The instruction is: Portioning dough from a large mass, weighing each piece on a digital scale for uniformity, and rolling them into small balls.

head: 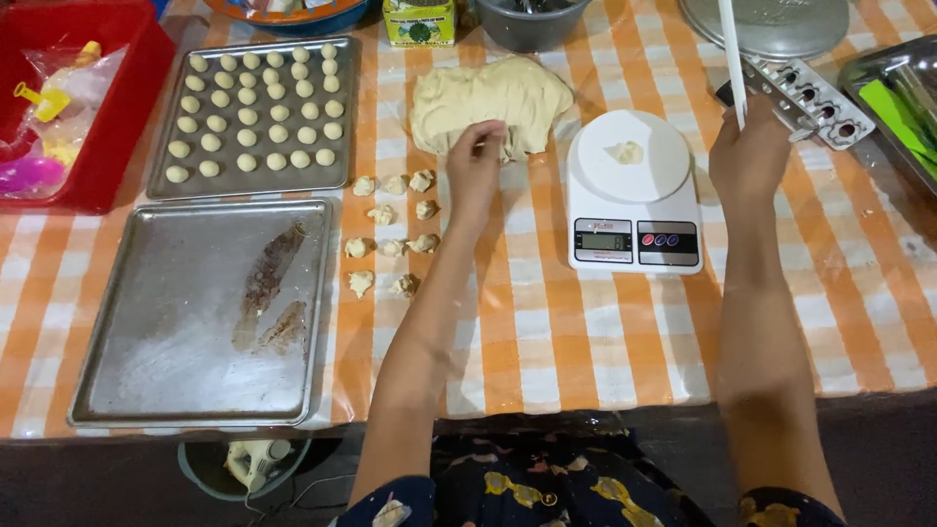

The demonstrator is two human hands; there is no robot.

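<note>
Roughly midway: left hand (475, 168) pinching the dough mass (491, 100); right hand (747, 156) closed on a white stick (732, 54). Rolled balls (256, 105) fill the tray beyond-left; rough pieces (392, 234) beside the left wrist; one bit on the scale (630, 185) between hands.

We see an empty metal tray (200, 312) lying on the counter (586, 342), and behind it a second tray (166, 146) filled with rows of dough balls (256, 112). A red bin (117, 117) sits at far left, and a green carton (420, 21) stands at the back.
</note>
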